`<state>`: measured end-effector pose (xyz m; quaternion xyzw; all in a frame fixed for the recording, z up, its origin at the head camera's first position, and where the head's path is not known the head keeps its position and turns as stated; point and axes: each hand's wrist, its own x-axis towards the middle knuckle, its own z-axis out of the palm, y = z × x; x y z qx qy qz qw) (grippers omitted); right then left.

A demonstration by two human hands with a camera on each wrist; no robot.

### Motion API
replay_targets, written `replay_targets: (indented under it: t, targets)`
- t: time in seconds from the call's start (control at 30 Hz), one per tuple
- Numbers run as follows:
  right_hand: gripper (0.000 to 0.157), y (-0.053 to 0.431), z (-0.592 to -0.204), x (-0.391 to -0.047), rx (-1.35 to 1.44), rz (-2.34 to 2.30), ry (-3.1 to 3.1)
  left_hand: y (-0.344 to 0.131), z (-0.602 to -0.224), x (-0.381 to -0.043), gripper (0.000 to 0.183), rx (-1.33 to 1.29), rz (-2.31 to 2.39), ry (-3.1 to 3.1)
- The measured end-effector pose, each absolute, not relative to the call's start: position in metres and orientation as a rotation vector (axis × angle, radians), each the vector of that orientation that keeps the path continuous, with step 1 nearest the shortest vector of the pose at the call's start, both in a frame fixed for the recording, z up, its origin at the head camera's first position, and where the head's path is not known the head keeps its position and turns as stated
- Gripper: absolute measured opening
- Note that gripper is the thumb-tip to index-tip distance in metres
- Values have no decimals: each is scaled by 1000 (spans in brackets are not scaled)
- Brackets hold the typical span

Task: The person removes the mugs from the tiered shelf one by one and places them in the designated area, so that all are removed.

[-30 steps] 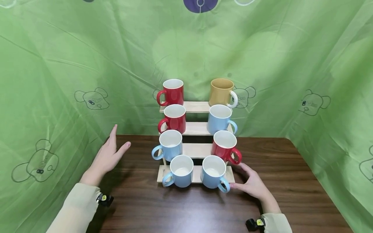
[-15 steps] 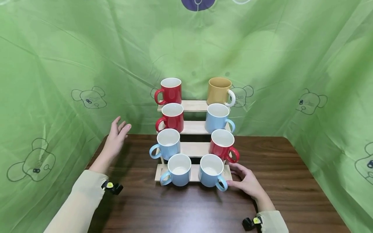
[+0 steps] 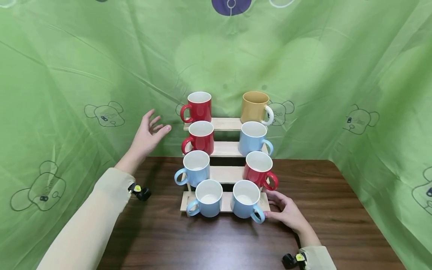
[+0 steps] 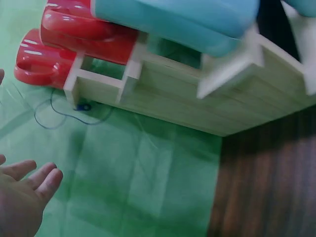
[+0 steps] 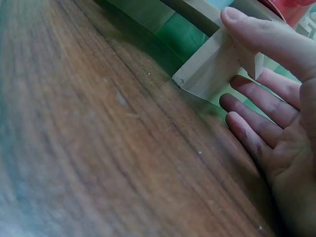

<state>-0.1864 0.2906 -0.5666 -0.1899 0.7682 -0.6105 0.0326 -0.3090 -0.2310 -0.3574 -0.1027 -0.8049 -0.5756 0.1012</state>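
Note:
A wooden four-step display rack [image 3: 227, 149] stands on the table, carrying two upright mugs on each step. In the head view, my left hand [image 3: 147, 137] is raised with spread fingers, left of the upper red mug [image 3: 202, 107], touching nothing. The left wrist view shows its fingers [image 4: 45, 180] apart from the rack's side. My right hand [image 3: 287, 213] grips the right end of the lowest step, beside a light blue mug [image 3: 246, 198]. Its thumb [image 5: 266, 42] lies against the step's edge, with the other fingers curled at the rack's side.
A yellow mug with a white handle [image 3: 254, 107] is at the top right. Another red mug [image 3: 258, 167] sits on the right of the second step up. Green cloth [image 3: 337, 75] hangs behind and beside the dark wooden table [image 3: 320, 183].
My left hand has risen and moved right, closer to the rack's upper left, its fingers spreading and relaxing. The right hand has stayed at the rack's corner. The mugs have not shifted.

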Motion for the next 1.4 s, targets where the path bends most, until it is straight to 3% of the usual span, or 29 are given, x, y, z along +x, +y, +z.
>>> replay_targets:
  t: [0.63,1.4]
  targets:
    - [70,294,-566,-184,-564,-1857,2382,-183,-300,-345,106,-420,-1595,-2479]
    - [69,289,-566,-185,-605,-1863,2370,-150,-295,-363,106,-347,-1586,-2547]
